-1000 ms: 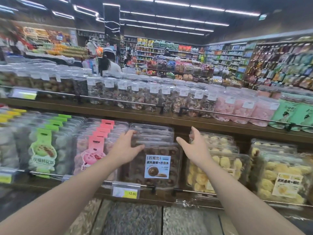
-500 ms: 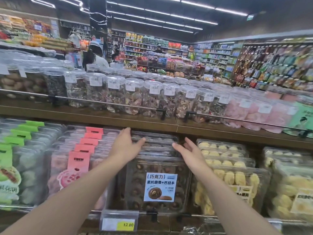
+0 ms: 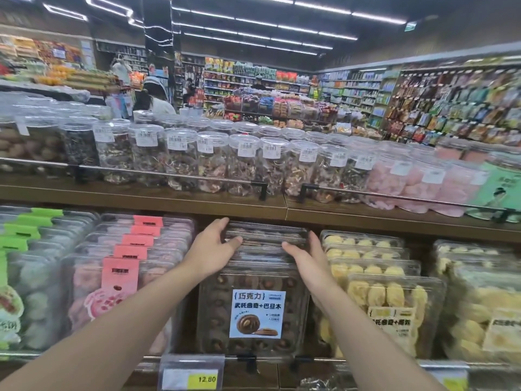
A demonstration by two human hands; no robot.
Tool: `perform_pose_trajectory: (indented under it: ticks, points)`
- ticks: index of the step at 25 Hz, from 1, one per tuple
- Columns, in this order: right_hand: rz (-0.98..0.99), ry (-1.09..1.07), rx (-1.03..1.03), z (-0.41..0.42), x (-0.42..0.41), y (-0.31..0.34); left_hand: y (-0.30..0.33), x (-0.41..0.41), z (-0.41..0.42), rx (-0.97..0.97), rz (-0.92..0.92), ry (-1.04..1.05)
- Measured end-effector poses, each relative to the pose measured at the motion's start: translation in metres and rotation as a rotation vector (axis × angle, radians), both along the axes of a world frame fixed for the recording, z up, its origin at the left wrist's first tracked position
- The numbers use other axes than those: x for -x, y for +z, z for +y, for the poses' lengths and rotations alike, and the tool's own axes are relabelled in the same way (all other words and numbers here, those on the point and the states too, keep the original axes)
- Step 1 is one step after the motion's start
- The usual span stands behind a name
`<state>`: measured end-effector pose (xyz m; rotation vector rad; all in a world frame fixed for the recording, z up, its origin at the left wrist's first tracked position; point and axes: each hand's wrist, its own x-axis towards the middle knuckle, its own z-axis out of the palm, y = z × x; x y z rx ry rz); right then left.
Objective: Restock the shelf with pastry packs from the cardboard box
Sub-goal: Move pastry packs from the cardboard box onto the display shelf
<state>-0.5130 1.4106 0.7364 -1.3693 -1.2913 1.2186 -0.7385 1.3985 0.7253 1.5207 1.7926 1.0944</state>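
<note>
A row of clear chocolate pastry packs (image 3: 255, 314) with a blue-and-white label stands upright on the lower wooden shelf (image 3: 394, 221). My left hand (image 3: 212, 249) rests on the left top edge of the packs further back in that row, fingers spread. On the right side of the same row my right hand (image 3: 308, 256) touches the packs with its fingers apart. Neither hand lifts a pack. The cardboard box is out of view.
Pink-labelled packs (image 3: 121, 277) and green-labelled packs (image 3: 25, 277) stand to the left, yellow pastry packs (image 3: 394, 303) to the right. Clear jars (image 3: 214, 162) line the upper shelf behind a metal rail. A 12.80 price tag (image 3: 191, 376) hangs at the shelf front. A person (image 3: 153, 98) stands far back.
The view has drawn closer to the shelf. Both hands have moved inward and deeper along the chocolate pack row, now pressing on its rear packs.
</note>
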Motion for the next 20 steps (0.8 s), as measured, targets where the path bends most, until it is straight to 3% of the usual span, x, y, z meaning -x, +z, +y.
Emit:
perform_pose_trajectory:
  ticks: [4,9,11,14,15,18,20]
  points:
    - [-0.011,0.045,0.036,-0.004,0.005,0.008,0.0,-0.001,-0.001,-0.026,0.122,0.084]
    - [-0.282,0.11,0.004,-0.006,0.004,0.015,0.007,0.001,-0.006,0.053,0.262,0.076]
    - [-0.507,0.045,-0.147,-0.021,0.002,0.018,0.02,-0.003,-0.022,-0.052,0.32,0.06]
    - [-0.748,-0.057,-0.51,-0.063,-0.001,0.012,0.033,-0.009,-0.065,-0.362,0.472,0.024]
    - [-0.83,-0.003,-0.531,-0.078,-0.001,0.008,0.034,-0.011,-0.08,-0.339,0.538,-0.031]
    - [-1.041,0.217,-0.404,-0.097,0.003,-0.015,0.011,-0.016,-0.107,0.075,0.613,-0.21]
    - [-1.039,0.252,-0.273,-0.089,0.008,-0.019,-0.003,-0.017,-0.111,0.206,0.626,-0.235]
